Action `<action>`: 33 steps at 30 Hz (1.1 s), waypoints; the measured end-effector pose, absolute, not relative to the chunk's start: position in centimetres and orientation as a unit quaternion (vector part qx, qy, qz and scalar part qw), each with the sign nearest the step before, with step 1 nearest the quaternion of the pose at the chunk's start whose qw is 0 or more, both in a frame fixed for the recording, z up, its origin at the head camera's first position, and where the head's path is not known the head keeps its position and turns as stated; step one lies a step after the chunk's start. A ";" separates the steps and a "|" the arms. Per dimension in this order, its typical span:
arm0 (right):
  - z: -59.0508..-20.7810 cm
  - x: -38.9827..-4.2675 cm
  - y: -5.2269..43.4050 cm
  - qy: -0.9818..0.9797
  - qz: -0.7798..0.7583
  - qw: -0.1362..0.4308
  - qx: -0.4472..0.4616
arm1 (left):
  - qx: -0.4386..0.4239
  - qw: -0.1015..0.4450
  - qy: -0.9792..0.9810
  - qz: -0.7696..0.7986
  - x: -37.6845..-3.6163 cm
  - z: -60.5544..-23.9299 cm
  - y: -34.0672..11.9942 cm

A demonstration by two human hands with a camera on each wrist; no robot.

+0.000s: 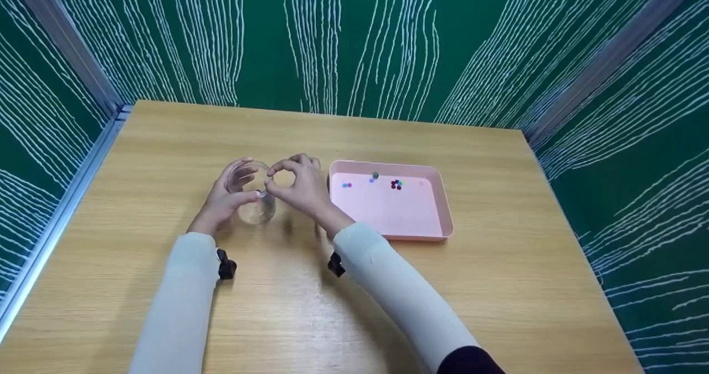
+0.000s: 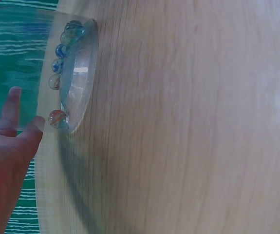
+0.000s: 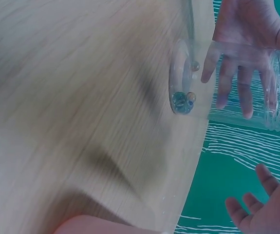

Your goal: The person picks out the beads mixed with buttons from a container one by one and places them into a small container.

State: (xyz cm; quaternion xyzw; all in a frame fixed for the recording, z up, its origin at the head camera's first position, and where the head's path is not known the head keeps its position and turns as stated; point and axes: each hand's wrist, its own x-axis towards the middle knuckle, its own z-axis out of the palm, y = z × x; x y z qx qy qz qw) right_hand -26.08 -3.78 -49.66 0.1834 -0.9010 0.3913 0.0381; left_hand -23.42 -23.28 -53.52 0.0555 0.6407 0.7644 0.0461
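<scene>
Nearest me, both sleeves (image 1: 183, 302) run forward over the table (image 1: 498, 285); a small black clip sits at each cuff.

My left hand (image 1: 224, 196) wraps the near-left side of the jar (image 1: 252, 196), fingers curved along the clear wall, thumb on the near side. I judge this grip is there to keep the jar upright and steady. In the right wrist view its fingers (image 3: 237, 73) show pressed on the far wall, seen through the plastic. In the left wrist view the palm lies flat against the wall with fingers straight up.

My right hand (image 1: 299, 188) hovers at the jar's rim on the right side, thumb and forefinger closed into a ring just over the mouth. I cannot tell whether a marble is pinched between them; nothing shows there. The other fingers are loosely curled behind.

The jar stands on the table, left of the tray and apart from it. Marbles (image 2: 58, 66) lie along the edge of its base; the right wrist view shows a few (image 3: 182, 101) bunched at one side.

Further right, the pink tray (image 1: 443, 202) lies flat, near the right hand, I judge for easy reach. A few marbles (image 1: 396, 184) rest near its far rim.

Beyond, green walls (image 1: 354, 41) with white streaks.
</scene>
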 end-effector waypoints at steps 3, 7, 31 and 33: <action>-49.8 -26.0 -3.7 -0.899 0.394 0.045 0.188 | 0.056 0.046 0.643 0.762 -23.4 -53.5 -23.2; -49.8 -26.0 -3.6 -0.898 0.379 0.062 0.214 | 0.051 0.057 0.658 0.749 -23.5 -53.5 -23.2; -49.4 -27.7 2.5 -0.926 0.318 0.073 0.193 | 0.063 0.018 0.638 0.767 -23.6 -53.7 -23.1; -49.4 -27.8 3.1 -0.929 0.308 0.074 0.192 | 0.063 0.019 0.638 0.767 -23.6 -53.7 -23.0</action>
